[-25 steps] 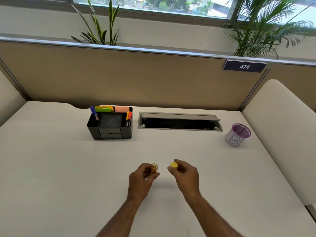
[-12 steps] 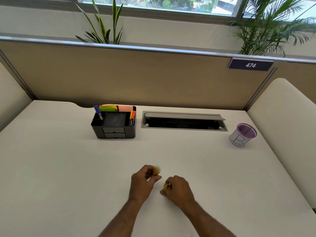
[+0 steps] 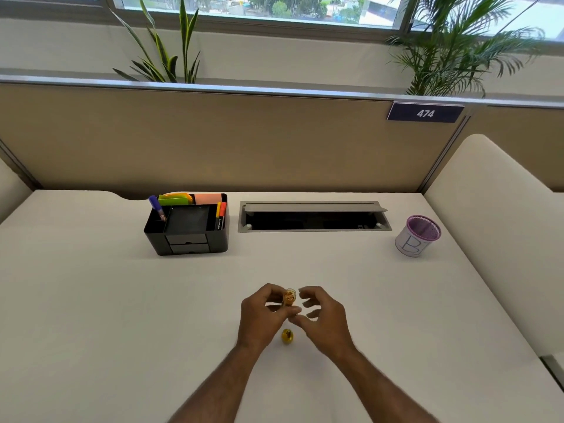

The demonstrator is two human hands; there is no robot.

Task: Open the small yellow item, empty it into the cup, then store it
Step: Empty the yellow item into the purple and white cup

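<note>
My left hand [image 3: 262,315] pinches a small clear container [image 3: 289,297] with yellowish-orange contents, its open end tilted up and away from me. Its yellow cap [image 3: 287,336] lies on the white desk [image 3: 91,300] just below, between my two wrists. My right hand [image 3: 320,315] hovers right beside the container with fingers spread and nothing in them. The purple mesh cup [image 3: 418,236], wrapped in white paper marked "B", stands far off at the back right of the desk.
A black desk organizer [image 3: 187,228] with markers and sticky notes sits at the back left. An open grey cable tray [image 3: 312,216] is recessed behind the middle. A tan partition closes the back, and cream side panels flank the desk.
My right hand set the yellow cap down on the desk, let go of it, and rose back beside the container. My left hand kept hold of the container.
</note>
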